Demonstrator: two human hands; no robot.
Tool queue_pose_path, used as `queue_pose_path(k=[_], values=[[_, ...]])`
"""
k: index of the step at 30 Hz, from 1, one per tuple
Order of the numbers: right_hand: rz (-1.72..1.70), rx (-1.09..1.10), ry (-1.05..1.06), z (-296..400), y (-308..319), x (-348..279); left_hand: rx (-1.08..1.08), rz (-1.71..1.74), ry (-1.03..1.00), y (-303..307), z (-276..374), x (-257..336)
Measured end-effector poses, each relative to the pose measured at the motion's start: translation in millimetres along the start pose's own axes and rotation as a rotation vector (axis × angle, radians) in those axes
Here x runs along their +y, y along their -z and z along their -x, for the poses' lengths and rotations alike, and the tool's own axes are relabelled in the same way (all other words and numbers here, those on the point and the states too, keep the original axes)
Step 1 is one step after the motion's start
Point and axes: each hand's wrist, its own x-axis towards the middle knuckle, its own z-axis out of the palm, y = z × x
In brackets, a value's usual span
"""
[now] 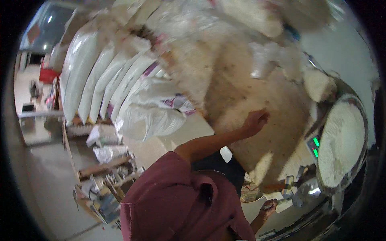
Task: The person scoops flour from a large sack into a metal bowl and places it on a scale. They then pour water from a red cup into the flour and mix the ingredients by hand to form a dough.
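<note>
My left hand (257, 120) is over the floury wooden tabletop (232, 87), its fingers partly curled; blur hides whether they are closed. Lower right, my right hand (270, 206) is closed around a thin handle, which points toward a shiny rounded metal object (310, 191); whether the two are joined is unclear. Beside that object stands a large round container of white powder (340, 144) that looks like flour. A digital scale display (314, 146) glows green at its near side. Pale, dough-like lumps (318, 84) and blurred clear plastic (262, 60) lie toward the table's far end.
Filled white sacks (117, 81) are stacked at the upper left, with a crumpled white sack (150, 120) by the table edge. A cluttered low wooden rack (111, 180) stands at the lower left. A round basket-like container (250, 192) sits below the table.
</note>
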Motion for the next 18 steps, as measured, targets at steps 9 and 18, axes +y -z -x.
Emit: queue_pose_path(k=[9, 18], values=[[1.768, 0.217, 1.217, 47.3, -80.4, 25.7, 0.415, -0.634, 0.457, 339.9, 358.7, -88.5], [1.229, 0.101, 0.786, 112.4, -223.9, 109.0, 1.354, 0.084, 0.815, 458.5, 581.7, -147.4]])
